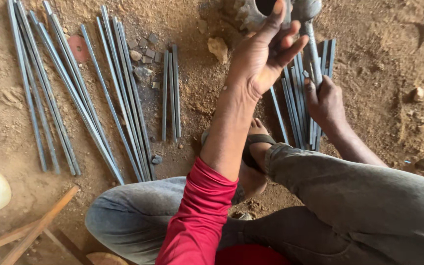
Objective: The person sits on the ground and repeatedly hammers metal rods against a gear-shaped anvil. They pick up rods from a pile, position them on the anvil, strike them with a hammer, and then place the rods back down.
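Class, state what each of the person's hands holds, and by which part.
Right hand grips a hammer low on its metal handle. Left hand is raised open-fingered beside the hammer head; whether it grips anything cannot be told.

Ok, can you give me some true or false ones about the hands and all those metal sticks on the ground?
1. The right hand grips a metal rod that stands nearly upright. True.
2. The left hand is shut in a tight fist. False: its fingers are spread open, raised near the rod's top.
3. Long metal rods lie on a wooden table. False: they lie on bare sandy ground.
4. The left arm wears a red sleeve. True.
5. The foot is bare. False: it wears a sandal with a dark strap.
6. More rods lie bundled beside the right hand. True.
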`<state>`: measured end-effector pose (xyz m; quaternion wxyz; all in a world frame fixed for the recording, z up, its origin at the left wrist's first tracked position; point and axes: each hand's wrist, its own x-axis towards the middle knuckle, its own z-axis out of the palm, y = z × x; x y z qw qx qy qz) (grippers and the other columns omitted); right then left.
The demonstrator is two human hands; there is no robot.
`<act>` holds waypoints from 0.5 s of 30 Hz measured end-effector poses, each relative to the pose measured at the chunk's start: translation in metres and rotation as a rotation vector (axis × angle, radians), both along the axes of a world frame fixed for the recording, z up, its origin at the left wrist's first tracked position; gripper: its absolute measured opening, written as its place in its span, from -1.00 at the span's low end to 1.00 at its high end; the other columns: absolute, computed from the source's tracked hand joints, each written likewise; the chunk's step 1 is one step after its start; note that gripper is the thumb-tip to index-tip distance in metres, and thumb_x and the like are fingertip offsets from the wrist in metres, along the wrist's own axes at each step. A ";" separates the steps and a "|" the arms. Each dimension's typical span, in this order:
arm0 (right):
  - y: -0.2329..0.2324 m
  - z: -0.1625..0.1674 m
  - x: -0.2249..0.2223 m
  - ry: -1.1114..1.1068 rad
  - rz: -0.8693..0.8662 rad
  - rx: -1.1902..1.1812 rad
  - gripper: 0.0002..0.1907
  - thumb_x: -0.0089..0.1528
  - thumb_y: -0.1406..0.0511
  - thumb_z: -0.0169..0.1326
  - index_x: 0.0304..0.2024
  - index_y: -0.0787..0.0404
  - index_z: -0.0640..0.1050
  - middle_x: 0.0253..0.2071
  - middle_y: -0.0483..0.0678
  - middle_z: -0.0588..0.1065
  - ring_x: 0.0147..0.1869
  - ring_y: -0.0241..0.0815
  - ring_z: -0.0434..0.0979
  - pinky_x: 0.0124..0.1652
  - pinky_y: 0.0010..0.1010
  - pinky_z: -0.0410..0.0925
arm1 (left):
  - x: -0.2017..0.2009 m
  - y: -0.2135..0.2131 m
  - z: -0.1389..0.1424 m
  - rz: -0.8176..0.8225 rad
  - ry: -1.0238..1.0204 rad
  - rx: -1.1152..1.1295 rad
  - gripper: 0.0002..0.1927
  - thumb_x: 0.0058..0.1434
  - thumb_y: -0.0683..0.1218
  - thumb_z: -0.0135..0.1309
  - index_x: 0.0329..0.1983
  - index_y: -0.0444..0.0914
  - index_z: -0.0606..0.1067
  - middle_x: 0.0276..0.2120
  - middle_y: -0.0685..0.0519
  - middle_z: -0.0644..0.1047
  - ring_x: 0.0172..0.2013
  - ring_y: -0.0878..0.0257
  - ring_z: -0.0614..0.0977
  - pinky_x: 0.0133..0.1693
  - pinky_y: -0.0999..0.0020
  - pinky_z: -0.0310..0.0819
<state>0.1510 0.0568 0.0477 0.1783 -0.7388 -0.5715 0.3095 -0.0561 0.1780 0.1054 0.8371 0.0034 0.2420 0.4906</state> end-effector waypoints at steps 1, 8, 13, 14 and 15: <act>0.000 -0.001 0.000 0.012 -0.004 -0.011 -0.61 0.51 0.15 0.01 -0.24 0.37 0.47 -0.58 0.05 0.44 -0.58 -0.14 0.41 -0.55 -0.22 0.27 | 0.002 0.000 -0.001 0.009 -0.037 0.021 -0.62 0.16 -0.04 0.40 -0.10 -0.38 0.57 -0.31 -0.09 0.64 -0.33 0.23 0.67 -0.05 0.05 0.73; 0.002 -0.011 0.008 -0.001 0.001 -0.083 -0.55 0.54 0.08 -0.02 -0.23 0.34 0.45 -0.58 0.00 0.43 -0.58 -0.20 0.41 -0.60 -0.30 0.30 | 0.004 0.000 -0.007 0.012 -0.205 0.151 -0.84 0.42 -0.16 0.12 -0.07 -0.39 0.59 -0.16 -0.15 0.67 -0.17 0.17 0.74 0.07 0.01 0.67; -0.001 -0.014 0.010 0.001 0.011 -0.064 -0.56 0.54 0.09 -0.01 -0.24 0.35 0.45 -0.57 0.01 0.44 -0.56 -0.18 0.43 -0.57 -0.28 0.30 | 0.003 0.000 -0.008 0.010 -0.203 0.160 -0.81 0.44 -0.15 0.11 -0.07 -0.41 0.59 -0.17 -0.17 0.68 -0.22 0.19 0.73 0.08 0.01 0.67; -0.001 -0.014 0.010 -0.001 0.012 -0.064 -0.56 0.54 0.10 -0.01 -0.24 0.35 0.45 -0.57 0.02 0.44 -0.56 -0.18 0.44 -0.57 -0.27 0.30 | 0.003 0.000 -0.008 0.012 -0.203 0.157 -0.80 0.43 -0.14 0.13 -0.08 -0.41 0.59 -0.18 -0.17 0.68 -0.23 0.19 0.73 0.08 0.01 0.67; -0.001 -0.015 0.010 -0.002 0.015 -0.057 -0.55 0.54 0.10 0.00 -0.24 0.36 0.45 -0.57 0.02 0.44 -0.55 -0.18 0.44 -0.56 -0.27 0.30 | 0.003 -0.001 -0.008 0.022 -0.200 0.156 -0.81 0.42 -0.14 0.14 -0.08 -0.41 0.59 -0.19 -0.16 0.68 -0.23 0.19 0.73 0.08 0.00 0.67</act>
